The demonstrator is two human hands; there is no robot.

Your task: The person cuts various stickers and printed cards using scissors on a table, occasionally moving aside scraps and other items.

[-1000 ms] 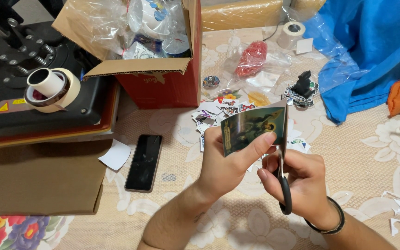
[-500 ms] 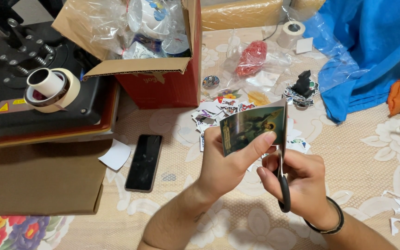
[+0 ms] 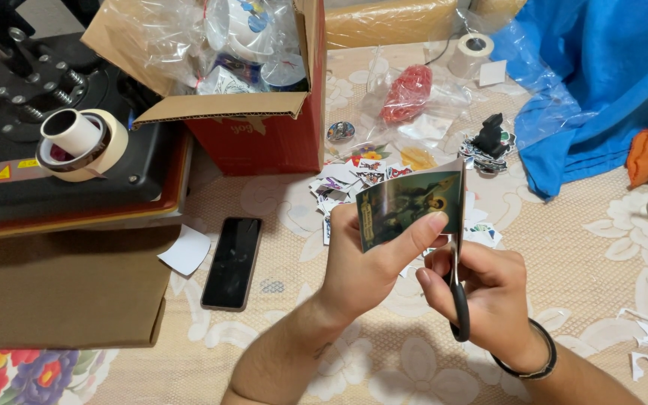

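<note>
One head-worn camera looks steeply down from above, close over the person's own forearms, which enter from the near edge. The left hand (image 3: 365, 262) and right hand (image 3: 489, 296) sit just right of centre. The surface (image 3: 579, 247) fills the view; a red box (image 3: 264, 142) lies far left, blue cloth (image 3: 601, 82) far right.

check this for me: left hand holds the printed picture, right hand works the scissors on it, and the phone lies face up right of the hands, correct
Not quite. In the head view the phone lies left of the hands, beside the cardboard. The rest holds: the left hand holds the printed picture, the right hand works the scissors.
</note>
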